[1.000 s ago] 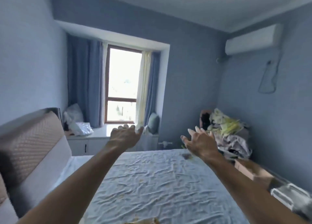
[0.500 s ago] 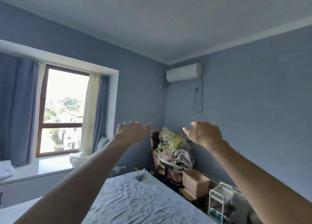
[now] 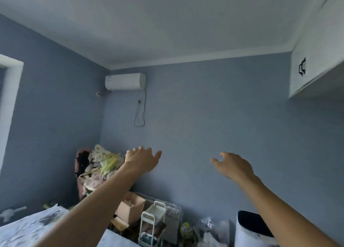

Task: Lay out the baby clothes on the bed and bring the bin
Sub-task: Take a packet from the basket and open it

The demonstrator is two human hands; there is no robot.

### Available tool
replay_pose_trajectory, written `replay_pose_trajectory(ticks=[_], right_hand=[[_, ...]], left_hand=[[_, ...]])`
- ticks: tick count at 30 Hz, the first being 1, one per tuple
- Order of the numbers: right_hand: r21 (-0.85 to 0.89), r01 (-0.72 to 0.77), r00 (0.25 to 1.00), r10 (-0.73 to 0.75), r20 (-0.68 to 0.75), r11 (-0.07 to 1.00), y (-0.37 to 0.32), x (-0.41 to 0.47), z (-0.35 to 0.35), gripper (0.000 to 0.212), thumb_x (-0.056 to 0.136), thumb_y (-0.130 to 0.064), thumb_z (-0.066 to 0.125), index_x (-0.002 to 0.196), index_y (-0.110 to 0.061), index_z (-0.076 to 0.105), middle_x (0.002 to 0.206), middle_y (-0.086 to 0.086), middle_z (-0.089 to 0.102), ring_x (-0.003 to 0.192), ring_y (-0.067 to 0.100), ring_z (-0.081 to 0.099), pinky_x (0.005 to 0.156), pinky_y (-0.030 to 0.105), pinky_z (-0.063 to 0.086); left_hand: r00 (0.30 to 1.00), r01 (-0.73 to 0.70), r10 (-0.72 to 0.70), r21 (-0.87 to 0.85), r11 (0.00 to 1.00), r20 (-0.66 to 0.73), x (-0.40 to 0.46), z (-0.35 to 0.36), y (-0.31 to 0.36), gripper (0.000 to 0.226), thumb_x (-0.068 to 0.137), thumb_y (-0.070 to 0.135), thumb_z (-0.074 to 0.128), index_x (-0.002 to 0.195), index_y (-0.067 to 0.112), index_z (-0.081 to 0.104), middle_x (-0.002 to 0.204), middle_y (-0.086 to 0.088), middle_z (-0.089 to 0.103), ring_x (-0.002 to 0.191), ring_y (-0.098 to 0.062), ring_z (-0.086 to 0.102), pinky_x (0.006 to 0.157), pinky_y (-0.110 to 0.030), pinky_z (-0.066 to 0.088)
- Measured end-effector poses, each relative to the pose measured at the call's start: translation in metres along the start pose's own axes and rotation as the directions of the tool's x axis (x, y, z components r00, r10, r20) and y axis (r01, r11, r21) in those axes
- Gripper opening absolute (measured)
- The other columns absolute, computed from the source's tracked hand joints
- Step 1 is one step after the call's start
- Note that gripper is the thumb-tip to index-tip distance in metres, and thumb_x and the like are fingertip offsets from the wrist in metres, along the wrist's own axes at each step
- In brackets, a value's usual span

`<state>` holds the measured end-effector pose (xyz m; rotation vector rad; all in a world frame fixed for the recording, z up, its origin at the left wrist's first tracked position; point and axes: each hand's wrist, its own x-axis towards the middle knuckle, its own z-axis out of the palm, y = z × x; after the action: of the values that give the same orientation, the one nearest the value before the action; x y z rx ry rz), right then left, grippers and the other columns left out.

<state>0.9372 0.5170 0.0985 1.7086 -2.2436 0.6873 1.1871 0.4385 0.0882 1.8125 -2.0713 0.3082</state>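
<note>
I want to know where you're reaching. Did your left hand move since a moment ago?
Yes. The left hand swung right: it was left of the clothes pile, and now it is right of it, under the air conditioner.

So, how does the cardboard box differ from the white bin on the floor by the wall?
The cardboard box is brown with straight, angular sides, while the white bin is white with a rounded wall and a dark inside. The cardboard box holds something pale at its top; the white bin shows only darkness inside. The cardboard box stands near the bed, left of the white cart; the white bin stands further right, under the right arm. Both are open at the top.
</note>
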Motion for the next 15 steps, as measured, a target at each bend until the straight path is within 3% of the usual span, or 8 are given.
replay_pose_trajectory(ticks=[8,15], right_hand=[[-0.117,-0.150,0.988,0.147,-0.037,0.982,0.177,0.045,-0.016,0.056,0.096,-0.048,0.034,0.140,-0.014,0.040,0.142,0.004,0.047,0.128,0.024,0.046,0.101,0.034,0.036],[-0.235,-0.217,0.976,0.203,-0.079,0.947,0.276,0.108,0.006,0.048,0.094,-0.046,0.036,0.128,-0.015,0.052,0.130,0.003,0.057,0.119,0.023,0.054,0.095,0.032,0.039]], left_hand=[[0.994,-0.110,0.111,-0.041,0.993,0.009,0.059,0.051,0.178,0.063,0.097,0.056,0.017,0.133,0.014,0.046,0.138,-0.013,0.049,0.128,-0.030,0.044,0.104,-0.039,0.031],[0.972,-0.233,0.235,-0.108,0.966,0.005,0.128,0.089,0.299,0.062,0.098,0.053,0.013,0.136,0.013,0.042,0.135,-0.012,0.049,0.124,-0.030,0.046,0.102,-0.039,0.033]])
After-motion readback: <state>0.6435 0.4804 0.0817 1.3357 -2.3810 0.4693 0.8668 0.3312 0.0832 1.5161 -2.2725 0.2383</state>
